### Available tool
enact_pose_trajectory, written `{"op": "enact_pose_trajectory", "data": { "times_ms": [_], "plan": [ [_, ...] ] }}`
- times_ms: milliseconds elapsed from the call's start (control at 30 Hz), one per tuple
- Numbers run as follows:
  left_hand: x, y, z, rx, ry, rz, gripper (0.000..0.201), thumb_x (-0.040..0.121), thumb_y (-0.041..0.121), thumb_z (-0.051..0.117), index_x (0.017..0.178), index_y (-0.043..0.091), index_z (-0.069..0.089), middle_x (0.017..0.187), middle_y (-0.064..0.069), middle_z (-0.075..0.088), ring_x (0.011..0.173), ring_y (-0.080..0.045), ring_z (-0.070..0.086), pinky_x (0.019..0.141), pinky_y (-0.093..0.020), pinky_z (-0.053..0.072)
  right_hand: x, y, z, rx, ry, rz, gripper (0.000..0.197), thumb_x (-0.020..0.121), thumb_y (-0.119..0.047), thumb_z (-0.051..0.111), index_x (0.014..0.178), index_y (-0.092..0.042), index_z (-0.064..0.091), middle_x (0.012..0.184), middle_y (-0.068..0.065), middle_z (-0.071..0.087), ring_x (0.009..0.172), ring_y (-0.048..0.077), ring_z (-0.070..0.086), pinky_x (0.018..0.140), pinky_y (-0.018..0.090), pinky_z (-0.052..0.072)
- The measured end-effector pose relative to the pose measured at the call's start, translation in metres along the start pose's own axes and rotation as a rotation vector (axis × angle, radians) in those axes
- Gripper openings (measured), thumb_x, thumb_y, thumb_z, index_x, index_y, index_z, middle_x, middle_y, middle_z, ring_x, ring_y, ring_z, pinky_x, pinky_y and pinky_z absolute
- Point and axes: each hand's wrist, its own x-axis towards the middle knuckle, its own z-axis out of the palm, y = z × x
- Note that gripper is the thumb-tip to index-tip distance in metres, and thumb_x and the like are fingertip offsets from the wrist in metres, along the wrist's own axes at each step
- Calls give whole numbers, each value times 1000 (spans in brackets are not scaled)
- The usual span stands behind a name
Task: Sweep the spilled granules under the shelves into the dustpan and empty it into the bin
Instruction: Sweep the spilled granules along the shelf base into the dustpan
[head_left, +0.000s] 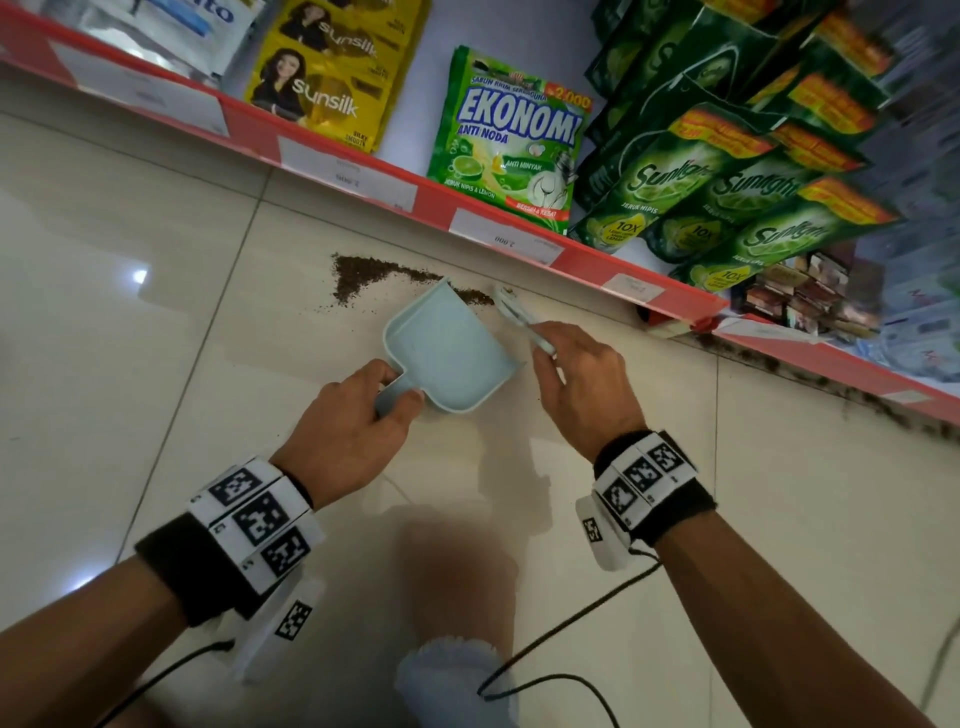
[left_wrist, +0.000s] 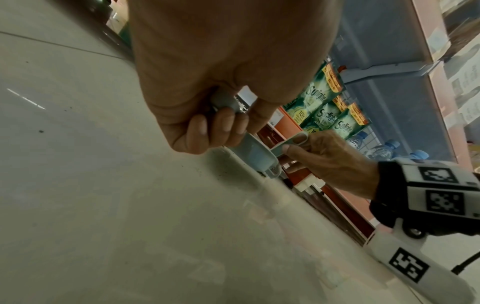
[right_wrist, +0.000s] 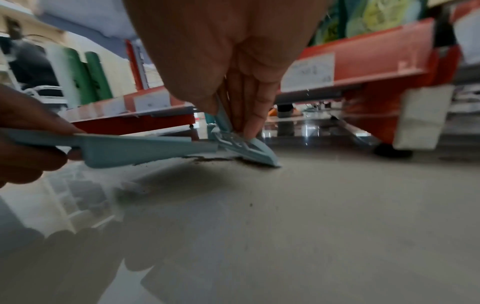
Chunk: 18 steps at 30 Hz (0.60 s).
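Sweeping step: left hand (head_left: 345, 421) clamped on dustpan (head_left: 449, 353) handle, right hand (head_left: 584, 384) pinching brush (head_left: 511, 309). Next, likely drag granules (head_left: 363, 275) from shelf (head_left: 436, 200) edge into pan.

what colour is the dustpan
Pale blue all over. The dustpan, held by the left hand, shows best in the head view.

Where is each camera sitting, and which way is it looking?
Head: worn up high, looks down at the tiled floor; both forearms, left hand, right hand show.
Left wrist: near the floor, looks along curled fingers.
Right wrist: floor level, faces the shelf base; its palm shows.
All share the pale blue plastic dustpan and small blue brush.
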Motion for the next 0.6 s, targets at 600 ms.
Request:
{"op": "enact_pose_trajectory", "data": {
  "times_ms": [600],
  "plan": [
    [-10, -7, -13, -29, 12, -44, 21, 95, 38, 53, 96, 16, 55, 70, -5, 62, 65, -21, 58, 62, -34, 45, -4, -4, 1, -98, 37, 28, 24, 91, -11, 61, 114, -12, 67, 94, 11, 74, 67, 30, 66, 58, 34, 56]
  ]
}}
